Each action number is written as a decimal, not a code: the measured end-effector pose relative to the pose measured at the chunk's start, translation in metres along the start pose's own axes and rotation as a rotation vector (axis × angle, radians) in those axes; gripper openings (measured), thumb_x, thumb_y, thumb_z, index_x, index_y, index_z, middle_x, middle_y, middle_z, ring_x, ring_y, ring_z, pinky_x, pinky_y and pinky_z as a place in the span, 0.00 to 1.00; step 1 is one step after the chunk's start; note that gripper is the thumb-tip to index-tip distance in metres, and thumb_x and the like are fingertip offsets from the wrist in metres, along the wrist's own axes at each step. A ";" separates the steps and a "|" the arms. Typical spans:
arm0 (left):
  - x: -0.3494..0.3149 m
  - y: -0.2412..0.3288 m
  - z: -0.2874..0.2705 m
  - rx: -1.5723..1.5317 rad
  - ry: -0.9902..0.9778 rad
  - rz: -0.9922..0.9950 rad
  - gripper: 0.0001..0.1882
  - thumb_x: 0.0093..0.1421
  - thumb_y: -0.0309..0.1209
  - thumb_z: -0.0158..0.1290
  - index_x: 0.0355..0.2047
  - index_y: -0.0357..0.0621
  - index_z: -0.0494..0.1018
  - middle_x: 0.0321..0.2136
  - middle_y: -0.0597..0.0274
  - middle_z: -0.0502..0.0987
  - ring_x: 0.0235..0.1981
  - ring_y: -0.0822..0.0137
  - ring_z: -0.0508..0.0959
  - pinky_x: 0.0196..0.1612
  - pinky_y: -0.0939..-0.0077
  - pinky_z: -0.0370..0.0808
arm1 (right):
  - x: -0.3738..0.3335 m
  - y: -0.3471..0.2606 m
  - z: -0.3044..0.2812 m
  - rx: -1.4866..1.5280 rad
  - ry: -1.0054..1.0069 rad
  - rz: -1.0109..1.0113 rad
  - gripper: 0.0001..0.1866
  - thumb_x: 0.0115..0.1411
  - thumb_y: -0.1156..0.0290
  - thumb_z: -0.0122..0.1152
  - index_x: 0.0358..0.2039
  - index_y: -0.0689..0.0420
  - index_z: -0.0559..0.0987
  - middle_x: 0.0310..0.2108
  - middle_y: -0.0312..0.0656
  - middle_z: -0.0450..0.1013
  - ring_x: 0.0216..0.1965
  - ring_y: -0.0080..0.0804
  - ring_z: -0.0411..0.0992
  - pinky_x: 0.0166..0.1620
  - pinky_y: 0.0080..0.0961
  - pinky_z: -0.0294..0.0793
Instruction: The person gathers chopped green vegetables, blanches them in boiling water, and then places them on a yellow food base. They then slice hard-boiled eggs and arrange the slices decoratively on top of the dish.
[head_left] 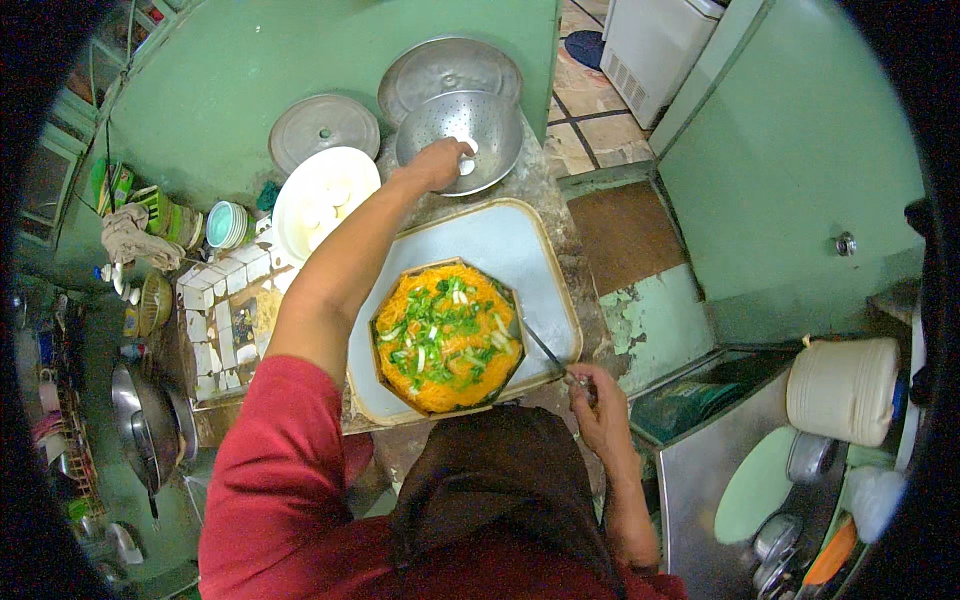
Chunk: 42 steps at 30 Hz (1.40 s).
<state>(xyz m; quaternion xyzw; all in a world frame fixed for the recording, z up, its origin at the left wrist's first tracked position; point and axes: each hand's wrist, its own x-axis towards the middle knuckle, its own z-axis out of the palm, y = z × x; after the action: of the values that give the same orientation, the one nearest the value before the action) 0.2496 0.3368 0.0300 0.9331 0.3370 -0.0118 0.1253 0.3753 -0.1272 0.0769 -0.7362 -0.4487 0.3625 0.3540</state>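
My left grip is in the far colander; closure cannot be told. My right grip holds a utensil near-end, presumably freeing its far end.

Bright middle, black fisheye rim.
Light is strongest about the centre and 10 o'clock, where the bowl washes out to nearly plain white; the colander at 12 carries a soft sheen, the doorknob near 3 a small glint. Around the pan, between 8 and 9, all sinks into grainy shade, and the dark cloth at 6 shows little detail. The wall's edge at 10 bows.
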 end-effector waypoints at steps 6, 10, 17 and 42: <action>0.029 -0.015 0.023 -0.052 -0.123 -0.102 0.21 0.50 0.23 0.57 0.47 0.45 0.71 0.41 0.45 0.75 0.46 0.47 0.75 0.49 0.58 0.73 | 0.007 0.028 -0.020 0.036 0.022 0.181 0.16 0.58 0.77 0.56 0.48 0.57 0.73 0.46 0.48 0.74 0.50 0.45 0.72 0.54 0.35 0.68; 0.025 -0.013 0.020 -0.401 -0.172 -0.168 0.21 0.46 0.29 0.64 0.42 0.45 0.73 0.41 0.50 0.77 0.39 0.53 0.78 0.44 0.64 0.73 | 0.023 0.027 -0.019 -0.013 0.147 -0.017 0.12 0.59 0.74 0.56 0.45 0.57 0.74 0.26 0.37 0.70 0.30 0.22 0.67 0.33 0.20 0.66; -0.078 0.064 -0.042 -0.836 0.304 0.127 0.28 0.50 0.22 0.62 0.52 0.45 0.69 0.47 0.60 0.76 0.48 0.69 0.75 0.51 0.75 0.71 | 0.052 -0.013 0.019 0.196 0.271 -0.123 0.13 0.63 0.70 0.54 0.47 0.58 0.73 0.26 0.30 0.66 0.27 0.16 0.61 0.30 0.17 0.61; -0.424 0.025 -0.091 -0.748 0.552 0.270 0.21 0.45 0.27 0.65 0.42 0.42 0.76 0.41 0.57 0.77 0.45 0.59 0.77 0.48 0.68 0.72 | -0.005 -0.240 0.199 -0.038 0.205 -0.673 0.10 0.52 0.70 0.68 0.34 0.59 0.82 0.27 0.43 0.75 0.27 0.36 0.74 0.31 0.28 0.71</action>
<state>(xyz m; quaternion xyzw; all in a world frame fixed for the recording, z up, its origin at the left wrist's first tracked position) -0.0677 0.0747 0.1691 0.8277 0.2147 0.3747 0.3583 0.1071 -0.0091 0.1842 -0.5860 -0.6349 0.1415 0.4831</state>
